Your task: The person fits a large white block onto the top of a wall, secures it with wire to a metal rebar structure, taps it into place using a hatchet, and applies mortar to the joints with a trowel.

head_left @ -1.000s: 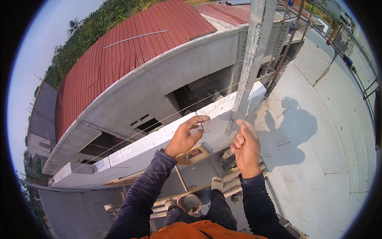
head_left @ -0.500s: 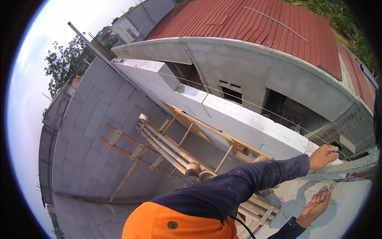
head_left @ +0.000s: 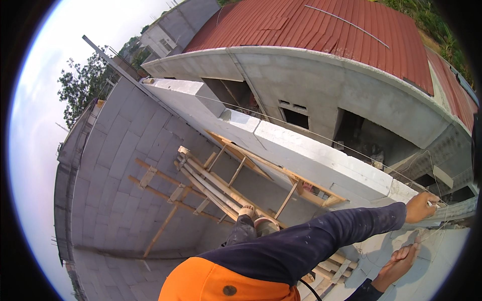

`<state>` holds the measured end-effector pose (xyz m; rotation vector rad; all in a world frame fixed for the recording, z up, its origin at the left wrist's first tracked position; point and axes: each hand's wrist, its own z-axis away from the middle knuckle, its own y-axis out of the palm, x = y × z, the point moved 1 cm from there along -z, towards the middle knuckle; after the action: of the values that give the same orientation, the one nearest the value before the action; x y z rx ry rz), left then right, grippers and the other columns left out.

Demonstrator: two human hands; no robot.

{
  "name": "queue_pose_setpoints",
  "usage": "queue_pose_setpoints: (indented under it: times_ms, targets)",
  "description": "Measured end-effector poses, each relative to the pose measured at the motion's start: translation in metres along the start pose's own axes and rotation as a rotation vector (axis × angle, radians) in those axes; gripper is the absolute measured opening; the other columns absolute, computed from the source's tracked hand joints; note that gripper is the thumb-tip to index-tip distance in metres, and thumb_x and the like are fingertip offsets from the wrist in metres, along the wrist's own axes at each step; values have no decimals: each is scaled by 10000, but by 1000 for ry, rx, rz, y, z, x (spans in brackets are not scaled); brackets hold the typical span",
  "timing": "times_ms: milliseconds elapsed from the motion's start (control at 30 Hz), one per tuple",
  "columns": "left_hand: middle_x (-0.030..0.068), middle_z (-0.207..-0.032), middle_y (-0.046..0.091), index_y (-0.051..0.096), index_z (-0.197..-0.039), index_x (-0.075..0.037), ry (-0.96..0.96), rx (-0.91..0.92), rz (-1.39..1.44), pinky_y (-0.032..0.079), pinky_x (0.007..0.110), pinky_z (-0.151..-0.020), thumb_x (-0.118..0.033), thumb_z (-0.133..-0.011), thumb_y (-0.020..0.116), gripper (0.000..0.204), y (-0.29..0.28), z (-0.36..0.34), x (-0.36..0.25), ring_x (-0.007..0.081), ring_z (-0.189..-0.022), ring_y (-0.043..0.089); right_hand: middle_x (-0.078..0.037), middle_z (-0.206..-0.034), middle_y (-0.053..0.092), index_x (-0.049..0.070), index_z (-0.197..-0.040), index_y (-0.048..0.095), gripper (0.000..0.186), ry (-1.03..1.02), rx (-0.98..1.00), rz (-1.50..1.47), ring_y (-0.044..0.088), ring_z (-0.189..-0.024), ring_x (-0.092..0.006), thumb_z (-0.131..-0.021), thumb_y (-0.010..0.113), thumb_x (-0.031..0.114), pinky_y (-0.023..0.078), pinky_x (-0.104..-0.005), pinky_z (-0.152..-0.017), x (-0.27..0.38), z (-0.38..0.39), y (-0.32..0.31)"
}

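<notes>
My left hand (head_left: 422, 207) reaches across to the far right, fingers pinched on a thin string (head_left: 351, 149) stretched along the top of the white block wall (head_left: 321, 153). Just below it is my right hand (head_left: 400, 263), its fingers curled together in front of a pale block face (head_left: 447, 248). Loose thin line (head_left: 435, 173) loops near both hands. Whatever the right fingers hold is too small to make out. My left sleeve is dark and dusty, and it passes over the scaffold.
Bamboo poles (head_left: 208, 186) form a scaffold below, with my bare foot (head_left: 246, 210) on it beside a bucket (head_left: 266, 226). A wooden frame (head_left: 281, 168) lines the wall opening. A grey block wall (head_left: 115, 165) rises left; a red-roofed building (head_left: 311, 40) stands beyond.
My left hand has moved slightly right and down, still at the string. The right hand stays nearly in place, fingers curled. The whole view has shifted a little.
</notes>
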<state>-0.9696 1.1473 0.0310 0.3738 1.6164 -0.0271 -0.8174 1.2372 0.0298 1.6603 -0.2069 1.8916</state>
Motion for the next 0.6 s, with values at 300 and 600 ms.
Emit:
queue_pose_setpoints:
  times_ms: [300,600]
  targets:
    - [255,-1476,600,578,-1492,35,213,123,-269,419,475,-1201,-99,-856,767,677,17,-15,42,410,-1401,539,82,-697,382,1,-1449,591,438,-40,-43,54,333,-543,13,-1130,598,301,319,-172,-451,-1,9,9]
    - [256,-1384,629,596,-1447,29,204,135,-366,417,502,-1161,-157,-883,812,632,25,-20,34,417,-1337,553,80,-693,369,-22,-1397,618,456,-45,-109,132,324,-547,7,-1115,592,335,295,-178,-460,3,16,13]
